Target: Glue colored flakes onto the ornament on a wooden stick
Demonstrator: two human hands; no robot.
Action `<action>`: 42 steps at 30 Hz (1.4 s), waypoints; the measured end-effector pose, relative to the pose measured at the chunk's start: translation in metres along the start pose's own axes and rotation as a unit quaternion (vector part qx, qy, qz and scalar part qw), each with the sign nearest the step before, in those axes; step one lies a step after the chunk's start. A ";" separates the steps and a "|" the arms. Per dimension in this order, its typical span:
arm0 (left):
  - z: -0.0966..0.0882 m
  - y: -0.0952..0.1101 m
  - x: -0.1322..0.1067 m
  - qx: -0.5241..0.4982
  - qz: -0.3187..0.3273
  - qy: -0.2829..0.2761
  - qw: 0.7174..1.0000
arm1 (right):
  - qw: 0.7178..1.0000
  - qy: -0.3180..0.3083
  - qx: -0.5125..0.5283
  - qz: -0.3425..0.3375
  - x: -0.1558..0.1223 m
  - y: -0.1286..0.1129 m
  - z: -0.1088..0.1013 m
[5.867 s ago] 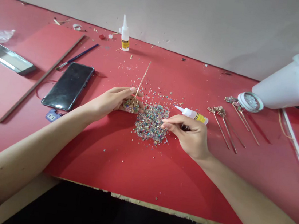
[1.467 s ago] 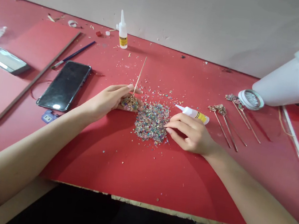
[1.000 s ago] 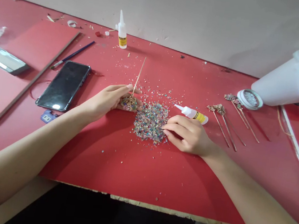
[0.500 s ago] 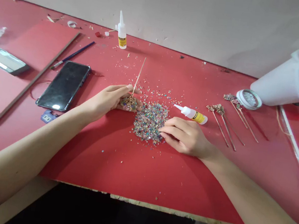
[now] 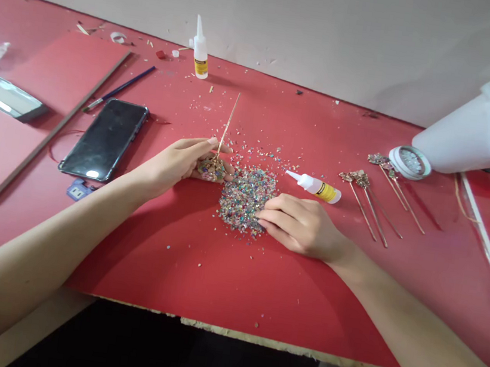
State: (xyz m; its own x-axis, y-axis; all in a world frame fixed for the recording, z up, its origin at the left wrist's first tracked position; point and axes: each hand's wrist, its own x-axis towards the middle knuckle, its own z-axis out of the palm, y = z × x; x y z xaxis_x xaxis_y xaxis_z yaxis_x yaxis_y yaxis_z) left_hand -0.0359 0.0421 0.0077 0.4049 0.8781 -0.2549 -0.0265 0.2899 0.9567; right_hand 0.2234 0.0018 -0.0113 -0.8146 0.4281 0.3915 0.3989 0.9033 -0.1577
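Note:
My left hand [image 5: 178,161] pinches the decorated head of a gold hairpin [image 5: 213,167] against the red table, the pin's thin stem pointing up and away. A pile of small multicoloured chips [image 5: 243,198] lies just right of it. My right hand [image 5: 300,225] rests on the table with its fingers drawn together at the pile's lower right edge; anything between the fingertips is too small to make out. A small glue bottle [image 5: 317,187] lies on its side just beyond that hand.
Several finished hairpins [image 5: 373,200] lie to the right, near a round tin [image 5: 409,162] and a white cone-shaped container [image 5: 476,139]. A black phone [image 5: 105,138], a brush [image 5: 119,90], a metal tray [image 5: 6,95] and a red board [image 5: 24,112] are left. Another glue bottle [image 5: 200,51] stands at the back.
My right hand has slid left and down along the pile's edge, lying flatter on the table. The dark tip seen between its fingers earlier no longer shows. My left hand stays put.

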 end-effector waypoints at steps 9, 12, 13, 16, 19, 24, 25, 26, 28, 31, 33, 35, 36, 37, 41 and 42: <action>0.001 0.002 -0.001 -0.015 0.001 -0.003 1.000 | 1.000 -0.008 0.006 0.016 0.001 -0.002 0.001; 0.001 0.002 -0.001 -0.007 0.000 0.000 1.000 | 1.000 -0.020 0.019 0.000 0.002 -0.002 0.001; 0.001 0.002 -0.001 -0.004 0.000 0.002 1.000 | 1.000 -0.020 0.023 -0.004 0.002 -0.002 0.001; 0.001 0.001 -0.001 0.004 0.000 0.002 1.000 | 1.000 -0.012 0.028 -0.001 0.001 -0.002 0.001; 0.002 0.001 -0.001 0.017 0.002 0.002 1.000 | 0.999 -0.015 0.036 -0.005 0.001 -0.002 0.001; 0.001 0.002 -0.002 0.030 0.002 0.001 1.000 | 0.999 -0.009 0.038 -0.001 0.000 -0.001 0.001; 0.001 0.002 -0.002 0.029 0.002 -0.001 1.000 | 0.999 -0.006 0.034 0.003 0.000 -0.002 0.001; 0.001 0.002 -0.002 0.029 0.001 -0.002 1.000 | 1.000 -0.004 0.028 0.006 0.001 -0.002 0.002; 0.001 0.001 -0.001 0.034 0.000 -0.001 0.999 | 1.000 -0.005 0.014 0.009 0.002 -0.004 0.002; 0.001 0.000 -0.001 0.032 0.003 0.006 0.999 | 1.000 -0.013 0.009 0.006 0.003 -0.008 0.003; 0.001 0.000 -0.001 0.021 0.006 0.006 1.000 | 1.000 -0.014 0.015 0.013 0.003 -0.008 0.003; 0.002 0.001 -0.001 0.017 0.004 0.006 1.000 | 0.999 -0.002 0.016 0.037 0.003 -0.007 0.004; 0.002 0.001 -0.001 0.016 0.002 0.006 1.000 | 0.998 0.008 0.013 0.055 0.002 -0.006 0.005; 0.002 0.002 -0.001 0.016 0.000 0.006 1.000 | 0.997 0.018 0.006 0.075 0.001 -0.005 0.006; 0.002 0.002 -0.002 0.011 -0.003 0.003 1.000 | 0.989 0.034 -0.031 0.140 0.000 -0.002 0.008; 0.002 0.001 -0.002 0.012 -0.002 0.003 1.000 | 0.990 0.029 -0.029 0.136 0.000 -0.002 0.008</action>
State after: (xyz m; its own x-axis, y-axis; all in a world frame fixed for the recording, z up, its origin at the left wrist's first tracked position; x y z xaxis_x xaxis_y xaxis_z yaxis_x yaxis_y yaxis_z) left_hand -0.0349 0.0404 0.0097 0.3985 0.8796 -0.2597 -0.0036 0.2846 0.9586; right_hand 0.2189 0.0001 -0.0181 -0.6486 0.6520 0.3927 0.6256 0.7505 -0.2128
